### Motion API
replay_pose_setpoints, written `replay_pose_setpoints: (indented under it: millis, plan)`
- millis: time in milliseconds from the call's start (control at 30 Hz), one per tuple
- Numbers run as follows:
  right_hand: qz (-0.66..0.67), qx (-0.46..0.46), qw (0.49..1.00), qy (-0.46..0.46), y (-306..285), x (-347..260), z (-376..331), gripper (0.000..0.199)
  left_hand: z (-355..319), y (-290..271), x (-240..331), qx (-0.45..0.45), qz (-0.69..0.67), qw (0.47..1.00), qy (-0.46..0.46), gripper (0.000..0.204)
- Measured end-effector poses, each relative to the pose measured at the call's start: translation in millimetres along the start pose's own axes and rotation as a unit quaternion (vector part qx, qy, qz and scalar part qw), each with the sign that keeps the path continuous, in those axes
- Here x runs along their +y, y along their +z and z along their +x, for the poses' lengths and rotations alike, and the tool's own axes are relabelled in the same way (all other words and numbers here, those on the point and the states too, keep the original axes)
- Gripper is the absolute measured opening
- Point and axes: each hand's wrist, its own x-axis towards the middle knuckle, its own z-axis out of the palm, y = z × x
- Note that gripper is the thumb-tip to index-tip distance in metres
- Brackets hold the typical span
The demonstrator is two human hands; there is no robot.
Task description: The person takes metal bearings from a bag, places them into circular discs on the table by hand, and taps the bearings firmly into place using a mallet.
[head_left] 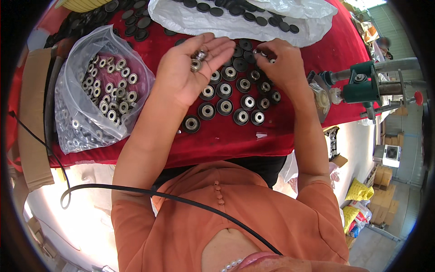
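My left hand is palm up with its fingers loosely curled, and a few small metal ball bearings rest in it. To its right my right hand points down over black round discs, thumb and fingertips pinched together on a shiny bearing, partly hidden by the fingers. Below and between the hands, several black discs stand in loose rows, each with a bearing set in its middle. Farther up, some discs have no bearing in them.
An open clear plastic bag full of bearings lies at the left on the red cloth. At the far side a white sack carries more black discs. A green metal fixture with bars stands at the right. A black cable crosses low.
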Motion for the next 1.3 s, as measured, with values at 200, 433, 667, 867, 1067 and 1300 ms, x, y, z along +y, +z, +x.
replay_pose_setpoints:
  millis: [200, 433, 667, 867, 1067, 1300]
  plan:
    - [-0.082, -0.029, 0.995, -0.044, 12, -5, -5, 0.023, -1, 3, 6, 0.017, -0.015, 0.999, 0.024, 0.040]
    - [-0.045, 0.024, 0.999, -0.006, -13, 7, -28, 0.024, -5, 6, 5, 0.026, 0.002, 0.999, 0.026, 0.038]
    - [-0.139, 0.009, 0.989, -0.053, -3, -22, -64, 0.043, -6, 5, 2, 0.019, 0.014, 1.000, 0.021, 0.038]
    - [-0.148, 0.019, 0.988, -0.036, 1, -29, -69, 0.046, -4, -1, -1, 0.001, 0.006, 1.000, 0.021, 0.034]
    - [-0.131, 0.041, 0.988, -0.069, 13, -32, -47, 0.049, -2, -2, -4, 0.002, 0.008, 1.000, 0.023, 0.033]
    - [-0.144, 0.016, 0.987, -0.066, 17, -35, -42, 0.047, -1, -4, -7, -0.003, -0.008, 1.000, 0.009, 0.036]
